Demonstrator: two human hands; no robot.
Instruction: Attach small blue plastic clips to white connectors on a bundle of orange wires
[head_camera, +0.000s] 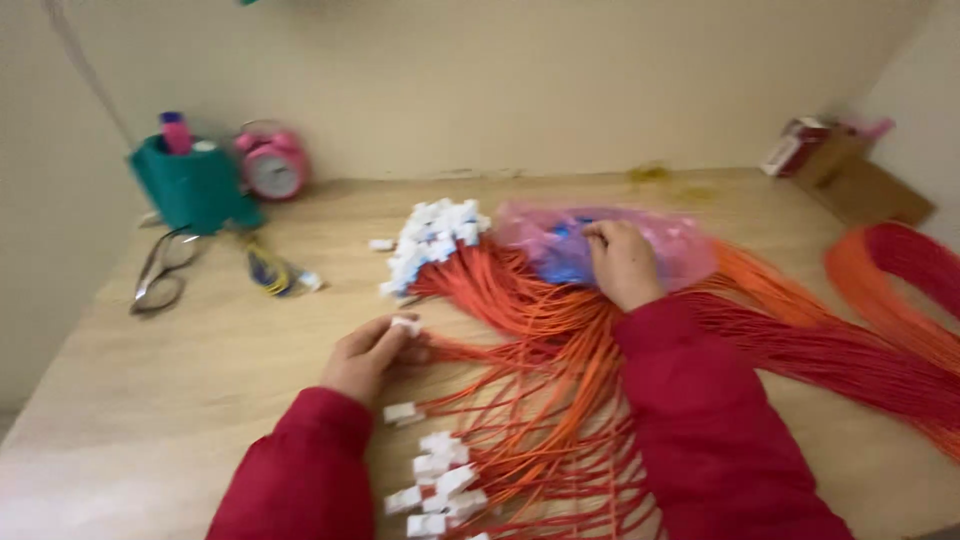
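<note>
My left hand (370, 355), in a red sleeve, pinches a small white connector (406, 324) at the end of an orange cable. My right hand (622, 262) rests on a pink plastic bag (680, 240) with blue pieces inside; its fingers are curled and I cannot tell if they grip anything. Between the hands, a thick spread of orange cables (540, 340) fans across the wooden table (200, 380). A pile of white connectors (432, 240) caps the far cable ends. More white connectors (440, 475) lie near my left sleeve.
A teal pen holder (192, 185) and a pink alarm clock (272, 162) stand at the back left, with glasses (162, 270) in front of them. A cardboard box (850, 175) sits at the back right. A coil of orange cable (895, 275) lies at the right.
</note>
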